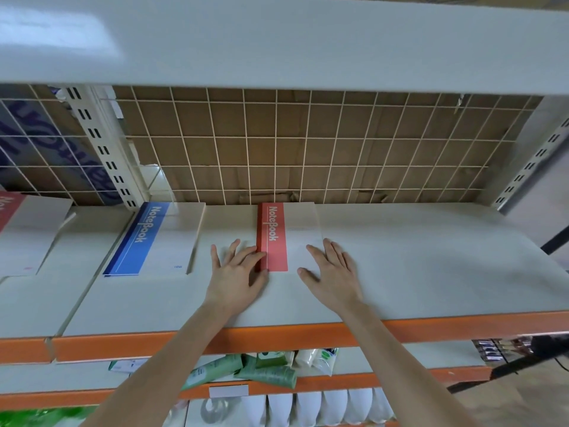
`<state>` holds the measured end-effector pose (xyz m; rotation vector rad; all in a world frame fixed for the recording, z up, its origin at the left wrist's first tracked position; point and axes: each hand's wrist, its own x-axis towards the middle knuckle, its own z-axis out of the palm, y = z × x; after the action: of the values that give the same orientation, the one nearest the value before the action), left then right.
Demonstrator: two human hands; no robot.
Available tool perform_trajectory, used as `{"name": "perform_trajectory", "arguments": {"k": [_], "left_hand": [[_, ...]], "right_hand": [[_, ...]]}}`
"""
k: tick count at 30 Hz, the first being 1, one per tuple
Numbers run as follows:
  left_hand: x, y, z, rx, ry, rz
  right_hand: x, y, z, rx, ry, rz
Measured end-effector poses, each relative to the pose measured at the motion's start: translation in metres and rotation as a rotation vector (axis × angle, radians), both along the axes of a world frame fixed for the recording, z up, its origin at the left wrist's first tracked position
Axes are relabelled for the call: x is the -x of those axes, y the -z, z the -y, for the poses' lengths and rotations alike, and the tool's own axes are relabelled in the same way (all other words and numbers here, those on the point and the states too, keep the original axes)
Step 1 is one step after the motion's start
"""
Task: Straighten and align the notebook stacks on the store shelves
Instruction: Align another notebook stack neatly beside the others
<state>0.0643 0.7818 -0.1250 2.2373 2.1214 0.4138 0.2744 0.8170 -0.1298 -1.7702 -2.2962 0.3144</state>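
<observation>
Hands (286,272) flat, fingers straight, flanking and touching red notebook stack (288,235).

A single head-worn wide-angle camera looks forward and slightly down, close to the cream metal shelf with an orange front edge (400,303), facing its wire-grid back panel (308,143) squarely.

Soft, even, fairly bright light fills the view, with a pale glare patch on the upper shelf (277,38) near its left end. Shadows are faint: a thin dark edge under the left hand (237,272) and the right hand (332,272), and dimmer tones below the orange front edge (308,337). Wide-angle distortion bows the shelves toward the corners. The far-left edge and bottom are smeared and soft.
</observation>
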Motion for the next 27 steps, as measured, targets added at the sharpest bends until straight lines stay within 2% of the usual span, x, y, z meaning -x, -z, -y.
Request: {"name": "perform_trajectory", "arguments": {"k": [15,22,27], "left_hand": [[0.000,0.000,0.001,0.012,-0.033,-0.037],[-0.002,-0.003,0.004,-0.002,-0.024,-0.129],[0.009,-0.019,0.015,-0.105,-0.016,-0.233]], "right_hand": [[0.002,0.000,-0.001,0.039,0.008,0.038],[0.002,-0.003,0.000,0.054,0.004,0.029],[-0.004,-0.017,0.003,0.093,0.050,-0.179]]}}
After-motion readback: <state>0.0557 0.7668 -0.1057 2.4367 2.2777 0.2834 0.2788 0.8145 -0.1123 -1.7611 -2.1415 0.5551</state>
